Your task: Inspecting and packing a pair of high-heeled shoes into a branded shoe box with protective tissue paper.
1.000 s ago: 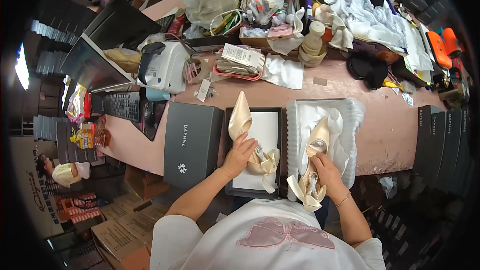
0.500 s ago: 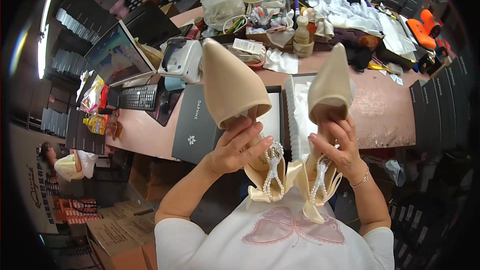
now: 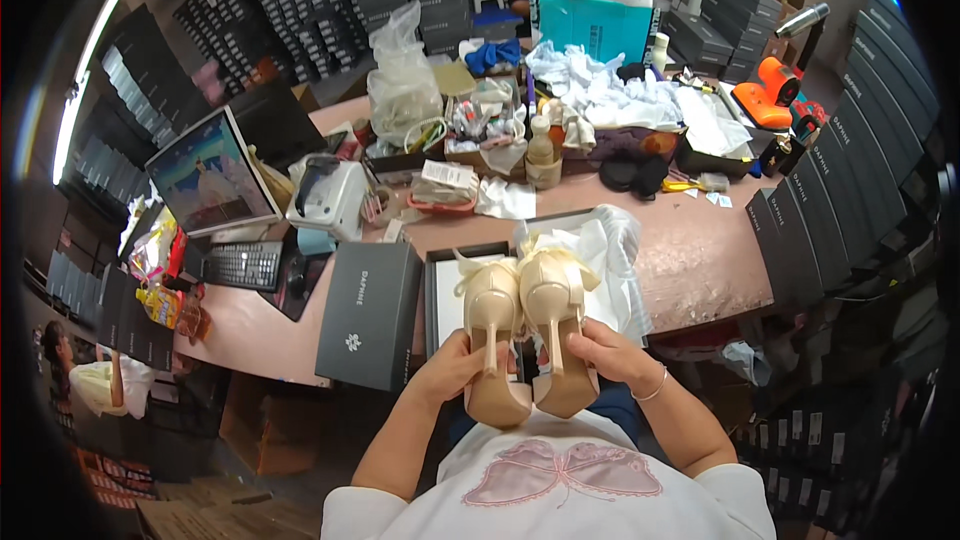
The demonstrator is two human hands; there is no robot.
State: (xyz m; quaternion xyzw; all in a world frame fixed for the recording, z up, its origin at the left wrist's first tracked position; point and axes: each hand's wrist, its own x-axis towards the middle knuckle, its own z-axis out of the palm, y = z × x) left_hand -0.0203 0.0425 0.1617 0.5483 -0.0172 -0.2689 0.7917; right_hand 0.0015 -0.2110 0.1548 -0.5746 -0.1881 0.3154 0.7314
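Observation:
A pair of cream high-heeled shoes is held side by side in front of my chest, their backs and thin heels facing up. My left hand (image 3: 452,368) is closed round the left shoe (image 3: 492,308) at its side. Round the outer side of the right shoe (image 3: 552,285) my right hand (image 3: 612,352) is closed, thumb near the heel. Pale yellow ribbon ties stick out at the far ends of both shoes. Just beyond them lies an open shoe box (image 3: 432,285) with white tissue paper (image 3: 622,250) in and beside it, partly hidden. The dark grey box lid (image 3: 368,315) lies to the left.
On the pink table (image 3: 690,260) stand a monitor (image 3: 213,175), a keyboard (image 3: 243,265) and a white label printer (image 3: 330,198). Crumpled paper (image 3: 600,90) and small supplies crowd the back. Stacked grey shoe boxes (image 3: 830,190) line the right edge. Another person (image 3: 100,380) is at far left.
Both shoes have been turned over: the pointed toes faced away and up before, now the heels and backs do. My hands have come closer together and the view has tilted up.

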